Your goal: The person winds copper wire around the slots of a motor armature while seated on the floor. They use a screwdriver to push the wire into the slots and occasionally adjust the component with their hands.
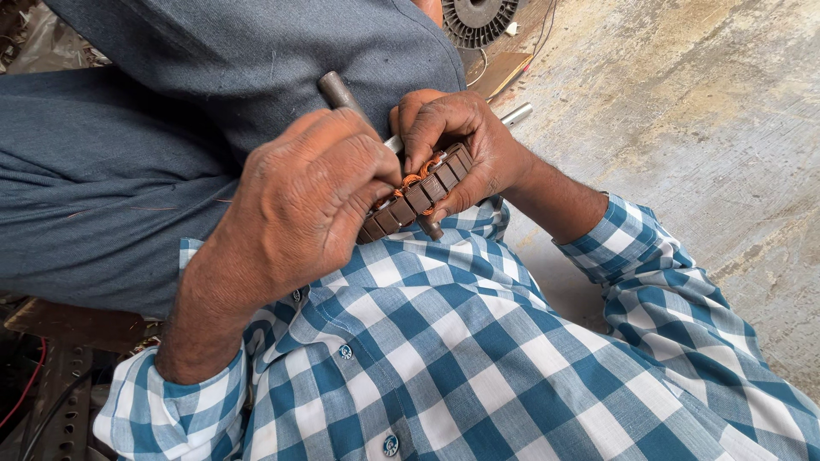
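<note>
Blue-and-white checked shirt cloth (478, 367) filled the near part of the view, with grey trousers (128, 154) beyond it on the left. Held against the chest, a brown slotted motor core (418, 195) with copper winding (412, 179) was gripped between both hands. The left hand (299, 205) was closed over the core's left end, its fingers curled tight. The right hand (457, 141) was wrapped round the right end, fingers pressed onto the slots and wire. A grey metal shaft (340, 90) was seen running through the core and out past the right hand.

For the work to be done well, the core would best be kept steady by the left hand while the wire was eased with the fingertips, so no strand was kinked.

No packages, labels or signs could be made out; only a dark finned wheel (478, 17) lay far off on the concrete floor (683, 111).
</note>
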